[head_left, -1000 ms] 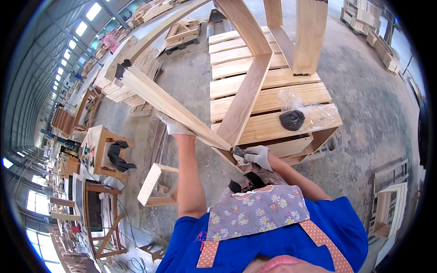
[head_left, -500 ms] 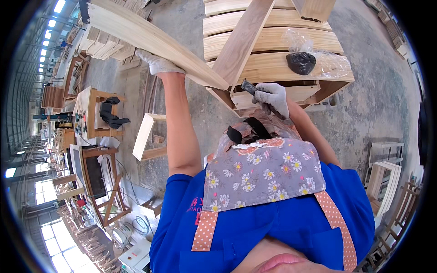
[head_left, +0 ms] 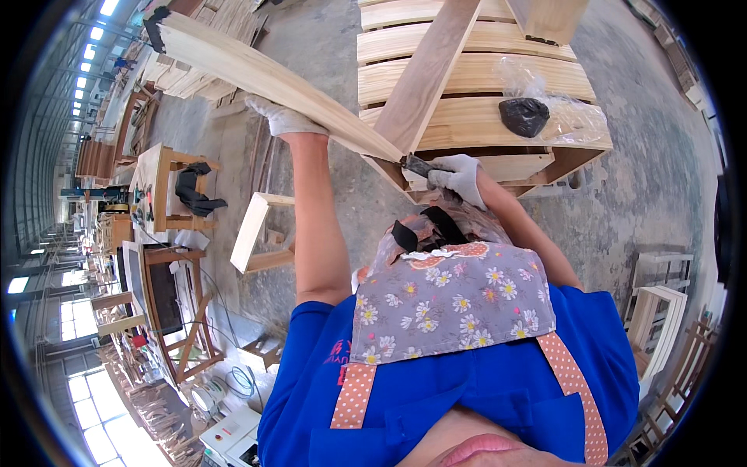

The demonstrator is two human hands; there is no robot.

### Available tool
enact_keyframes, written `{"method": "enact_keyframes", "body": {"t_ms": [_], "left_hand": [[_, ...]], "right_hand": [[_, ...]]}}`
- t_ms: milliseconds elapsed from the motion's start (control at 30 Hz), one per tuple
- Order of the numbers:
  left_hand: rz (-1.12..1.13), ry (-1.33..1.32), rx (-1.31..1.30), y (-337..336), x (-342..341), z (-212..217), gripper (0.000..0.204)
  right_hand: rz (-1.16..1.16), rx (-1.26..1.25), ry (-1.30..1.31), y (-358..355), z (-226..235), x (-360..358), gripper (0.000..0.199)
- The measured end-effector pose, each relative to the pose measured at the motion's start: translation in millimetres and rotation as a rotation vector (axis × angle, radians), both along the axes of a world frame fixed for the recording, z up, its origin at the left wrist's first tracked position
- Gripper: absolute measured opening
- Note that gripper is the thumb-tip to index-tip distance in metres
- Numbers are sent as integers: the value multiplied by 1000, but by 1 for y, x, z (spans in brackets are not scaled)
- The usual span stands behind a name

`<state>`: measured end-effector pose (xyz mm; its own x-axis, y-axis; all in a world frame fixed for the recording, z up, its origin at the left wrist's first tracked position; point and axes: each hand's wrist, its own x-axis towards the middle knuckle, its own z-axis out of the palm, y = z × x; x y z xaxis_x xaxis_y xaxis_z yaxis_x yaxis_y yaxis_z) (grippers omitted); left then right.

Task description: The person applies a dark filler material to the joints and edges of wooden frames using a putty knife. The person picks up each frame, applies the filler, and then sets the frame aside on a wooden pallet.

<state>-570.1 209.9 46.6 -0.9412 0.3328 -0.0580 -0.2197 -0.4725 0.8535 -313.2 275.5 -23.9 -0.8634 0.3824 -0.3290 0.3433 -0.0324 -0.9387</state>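
Observation:
My left hand (head_left: pixel 286 120), in a pale work glove, holds the near edge of a long pale board (head_left: pixel 264 74), its fingers stretched along the wood. This board meets a browner board (head_left: pixel 428 74) at a near corner, forming part of a wooden frame. My gloved right hand (head_left: pixel 459 175) pinches a small black piece (head_left: pixel 418 164) against that corner; what kind of piece is unclear. A black cap (head_left: pixel 157 29) covers the board's far left end. The frame rests over a slatted wooden case (head_left: pixel 482 113), where a black bundle (head_left: pixel 524 117) lies beside clear plastic wrap (head_left: pixel 580 117).
An open wooden frame (head_left: pixel 253 233) is on the concrete floor to the left, near a workbench (head_left: pixel 159 187) with dark cloth (head_left: pixel 194 191). More pale frames (head_left: pixel 657 327) stand at the right. Stacked boards (head_left: pixel 206 62) lie at far left.
My right hand has moved left and slightly down, bringing the black piece from beside the corner onto it. The left hand keeps its place on the board. The whole view has shifted slightly.

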Motion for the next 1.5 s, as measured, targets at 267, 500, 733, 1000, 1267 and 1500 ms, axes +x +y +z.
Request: {"method": "enact_keyframes", "body": {"t_ms": [267,500,733,1000,1267,1500], "left_hand": [[-51,135,50,-4,-8,-10,73],[-74,114,18,1,-10,-10,64],[4,357,-118,-12,-21,-12,69],[-90,653,-141,-28,-46,-11,75],[-128,682,-197,-28,-55,-20,64],[110,859,-212,-23,-110,-61,60]], "right_hand": [[56,182,85,-3,-10,-11,27],[-88,-116,145,15,-9,23,27],[-232,-301,661,78,67,18,29],[128,-417,975,137,190,-16,33],[277,-439,1139,202,228,-68,35],[591,-486,1310,202,240,-98,37]]}}
